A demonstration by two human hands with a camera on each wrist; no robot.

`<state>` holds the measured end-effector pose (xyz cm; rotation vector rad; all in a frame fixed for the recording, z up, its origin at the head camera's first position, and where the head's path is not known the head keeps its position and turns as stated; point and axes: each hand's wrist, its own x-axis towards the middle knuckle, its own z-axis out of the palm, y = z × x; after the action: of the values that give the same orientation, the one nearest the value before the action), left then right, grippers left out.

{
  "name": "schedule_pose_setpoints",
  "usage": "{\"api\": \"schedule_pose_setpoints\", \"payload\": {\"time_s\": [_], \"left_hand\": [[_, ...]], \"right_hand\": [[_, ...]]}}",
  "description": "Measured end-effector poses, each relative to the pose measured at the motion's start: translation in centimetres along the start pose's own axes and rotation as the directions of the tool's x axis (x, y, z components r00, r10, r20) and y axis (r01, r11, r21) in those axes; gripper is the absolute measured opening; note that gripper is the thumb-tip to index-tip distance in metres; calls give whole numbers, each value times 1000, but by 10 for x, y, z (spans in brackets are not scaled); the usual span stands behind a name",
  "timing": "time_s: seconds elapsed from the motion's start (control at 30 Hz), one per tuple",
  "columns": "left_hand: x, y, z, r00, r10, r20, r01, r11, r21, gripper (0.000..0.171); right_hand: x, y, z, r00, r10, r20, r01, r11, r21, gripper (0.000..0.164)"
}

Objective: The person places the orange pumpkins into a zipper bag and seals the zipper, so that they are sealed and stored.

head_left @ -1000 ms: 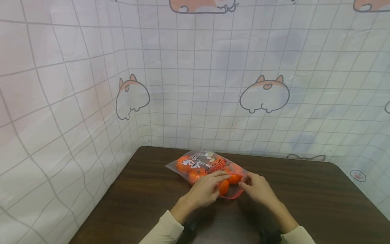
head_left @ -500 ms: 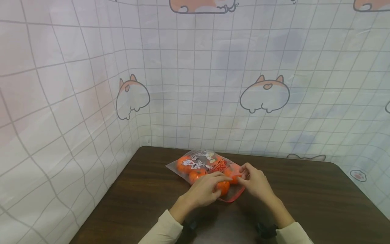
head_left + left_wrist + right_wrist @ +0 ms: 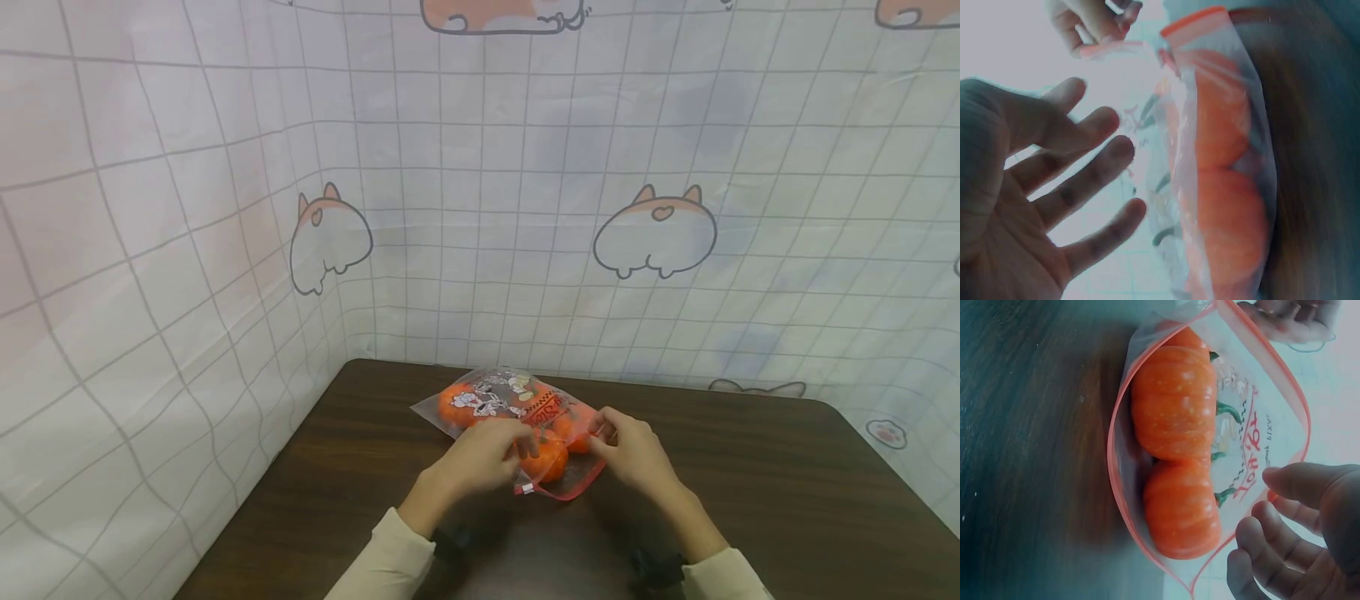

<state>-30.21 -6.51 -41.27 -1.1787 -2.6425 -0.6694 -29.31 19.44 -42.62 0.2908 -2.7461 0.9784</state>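
Note:
A clear zip bag (image 3: 517, 396) with a red rim and printed cartoon figures lies on the table, its mouth gaping toward me. Inside sit several small orange pumpkins (image 3: 1175, 403) with green stems. My right hand (image 3: 637, 450) pinches the upper red rim between thumb and forefinger, as the right wrist view shows. The left hand (image 3: 480, 458) hovers at the left side of the mouth, its fingers (image 3: 1100, 175) spread and apart from the bag in the left wrist view. A white zip slider (image 3: 528, 488) shows at the mouth's left corner.
The dark wooden table (image 3: 750, 492) has rounded back corners. Behind and left of it hangs a white gridded curtain (image 3: 510, 217) with cartoon dog prints. Dark straps (image 3: 656, 568) circle the wrists.
My left hand has drawn back leftward from the bag's mouth, uncovering the front pumpkin and the slider. The right hand has shifted slightly up along the rim, and the mouth gapes wider.

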Motion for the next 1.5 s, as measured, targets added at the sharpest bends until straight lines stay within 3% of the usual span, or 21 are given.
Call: {"api": "schedule_pose_setpoints", "payload": {"time_s": [0.23, 0.37, 0.57, 0.83, 1.0, 1.2, 1.5], "left_hand": [[-14, -8, 2, 995, 30, 92, -50, 973, 227, 26], [-18, -11, 8, 994, 6, 106, -36, 958, 285, 32], [-18, -10, 14, 994, 7, 105, -41, 944, 327, 44], [-17, -12, 18, 995, 54, 78, -75, 953, 295, 13], [-15, -13, 18, 996, 87, 29, -92, 965, 244, 7], [-11, -10, 16, 991, 126, -36, -118, 977, 178, 10], [-9, -9, 18, 992, 99, -84, -84, 983, 161, 10]], "right_hand": [[-5, 1, -5, 998, -51, 22, 51, 999, -1, 17], [-9, -6, -6, 990, -132, 42, 130, 991, 42, 19], [-16, -20, 0, 961, -251, 114, 239, 965, 108, 17], [-21, -31, 12, 923, -334, 192, 313, 941, 129, 16], [-23, -33, 18, 912, -344, 225, 324, 938, 123, 16], [-24, -35, 23, 920, -338, 199, 324, 941, 98, 13], [-26, -37, 27, 946, -289, 144, 290, 957, 14, 20]]}}
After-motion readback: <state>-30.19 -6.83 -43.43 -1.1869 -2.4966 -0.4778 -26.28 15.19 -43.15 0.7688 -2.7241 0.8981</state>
